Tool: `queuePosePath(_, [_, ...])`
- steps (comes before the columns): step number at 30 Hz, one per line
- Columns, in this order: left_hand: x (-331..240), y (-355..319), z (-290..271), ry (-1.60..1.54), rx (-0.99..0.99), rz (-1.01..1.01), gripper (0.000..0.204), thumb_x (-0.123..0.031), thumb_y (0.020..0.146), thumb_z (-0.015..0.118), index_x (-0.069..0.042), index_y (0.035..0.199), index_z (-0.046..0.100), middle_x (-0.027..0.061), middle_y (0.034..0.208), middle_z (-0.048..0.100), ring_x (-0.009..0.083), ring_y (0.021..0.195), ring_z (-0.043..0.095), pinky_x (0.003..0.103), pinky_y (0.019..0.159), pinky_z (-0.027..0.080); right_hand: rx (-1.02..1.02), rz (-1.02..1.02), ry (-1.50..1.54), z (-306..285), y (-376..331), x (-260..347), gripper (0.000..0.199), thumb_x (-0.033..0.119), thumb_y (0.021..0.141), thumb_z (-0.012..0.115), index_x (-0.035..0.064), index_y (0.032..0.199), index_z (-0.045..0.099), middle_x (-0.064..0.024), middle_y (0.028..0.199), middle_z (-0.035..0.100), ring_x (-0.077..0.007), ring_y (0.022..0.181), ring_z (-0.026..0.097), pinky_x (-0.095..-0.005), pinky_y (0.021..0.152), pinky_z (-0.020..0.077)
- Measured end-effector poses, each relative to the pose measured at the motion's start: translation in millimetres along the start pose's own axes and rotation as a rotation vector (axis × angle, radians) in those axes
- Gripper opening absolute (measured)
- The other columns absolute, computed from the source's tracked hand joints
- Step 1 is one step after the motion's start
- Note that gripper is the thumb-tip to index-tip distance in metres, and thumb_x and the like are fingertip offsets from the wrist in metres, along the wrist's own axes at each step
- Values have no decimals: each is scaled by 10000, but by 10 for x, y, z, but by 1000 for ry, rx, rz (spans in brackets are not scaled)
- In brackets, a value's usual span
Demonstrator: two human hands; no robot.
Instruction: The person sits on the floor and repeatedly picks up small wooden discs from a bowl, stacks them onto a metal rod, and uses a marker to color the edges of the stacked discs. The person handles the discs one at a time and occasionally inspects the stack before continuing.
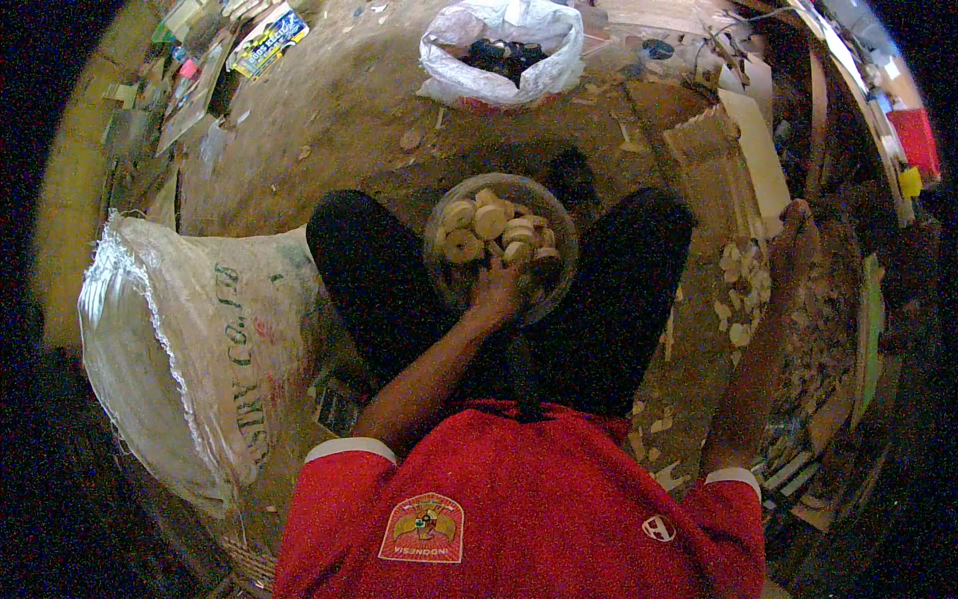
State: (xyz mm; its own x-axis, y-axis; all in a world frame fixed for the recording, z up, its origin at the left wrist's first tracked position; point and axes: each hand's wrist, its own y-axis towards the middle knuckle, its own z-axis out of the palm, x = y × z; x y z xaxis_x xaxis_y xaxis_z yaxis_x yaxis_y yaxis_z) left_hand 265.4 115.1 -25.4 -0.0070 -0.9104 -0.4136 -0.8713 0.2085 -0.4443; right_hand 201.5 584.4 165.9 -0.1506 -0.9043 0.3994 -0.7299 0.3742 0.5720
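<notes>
Between my knees stands a round, clear-looking tub (566,285) holding several thick, pale wooden discs (489,221), some with a dark hole in the middle. My left hand (496,291) reaches into its near side, fingers down among the discs. Their tips are hidden, so I cannot tell whether a disc is gripped. Out to the right, my right hand (795,225) is stretched away from the tub, beside a long pale board (755,160). Its fingers are dim and blurred, and nothing can be made out in them.
A large woven sack (205,339) lies by my left leg. Ahead, an open white sack (444,60) holds dark pieces. Wood chips (738,285) and scraps litter the floor on the right, near a flattened brown piece (709,150). A yellow-and-blue printed packet (271,45) lies far left.
</notes>
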Motion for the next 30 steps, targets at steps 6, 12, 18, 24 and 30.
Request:
queuePosePath(6, [140, -125, -673, -313, -76, 266, 723, -228, 781, 797, -68, 1415, 489, 256, 1339, 568, 437, 1185, 610, 478, 1034, 519, 153, 141, 13, -271, 11, 136, 530, 497, 1074, 502, 7, 963, 672, -114, 855, 657, -248, 792, 580, -396, 748, 498])
queuePosePath(12, [264, 74, -58, -718, 108, 278, 792, -242, 809, 758, -40, 1486, 400, 281, 1391, 564, 456, 1246, 583, 463, 1093, 464, 112, 238, 131, 4, -20, -232, 475, 455, 1086, 508, 22, 939, 635, -69, 869, 614, -191, 801, 533, -370, 763, 484])
queuePosePath(18, [334, 293, 195, -348, 197, 410, 739, -264, 846, 733, 6, 1465, 434, 301, 1349, 595, 459, 1272, 569, 490, 1088, 469, 121, 261, 227, 161, -8, -559, 424, 406, 1099, 506, 29, 939, 617, -33, 893, 584, -153, 829, 494, -340, 776, 470])
queuePosePath(24, [204, 173, 83, -556, -51, 229, 790, -320, 868, 748, 38, 1477, 393, 311, 1326, 605, 457, 1251, 586, 500, 1083, 467, 33, 166, 335, 198, 11, -583, 391, 379, 1107, 503, 43, 926, 590, -7, 880, 551, -145, 830, 452, -323, 749, 447])
queuePosePath(30, [173, 0, 74, -532, -5, 204, 921, -264, 912, 717, 46, 1574, 156, 325, 1368, 569, 450, 1261, 580, 497, 1074, 460, -6, -8, 326, 174, -55, -479, 397, 358, 1120, 474, 54, 868, 520, 6, 827, 503, -148, 785, 425, -327, 698, 415])
